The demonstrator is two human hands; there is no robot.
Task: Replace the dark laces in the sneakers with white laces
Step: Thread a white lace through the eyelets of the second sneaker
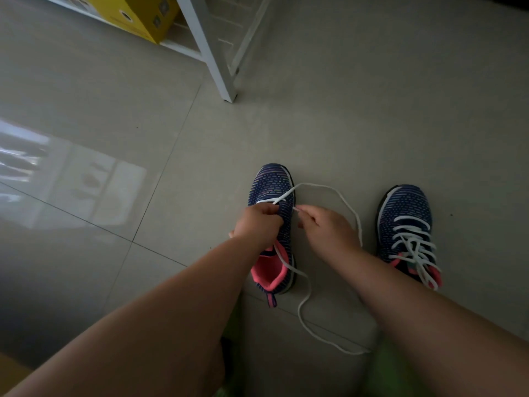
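Sneakers half relaced: your left hand [259,222] and right hand [323,224] pinch the white cotton lace [347,206] at the centre navy knit shoe's [273,184] lowest eyelets; the right-of-frame shoe [406,207] looks finished.

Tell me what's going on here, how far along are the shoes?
A person is lacing the left sneaker on the floor. The left hand grips the shoe near its lowest eyelets, and the right hand pinches one end of the white lace, which loops loose across the tiles. Only its first row is threaded. The right sneaker already has white laces crossed up its front.
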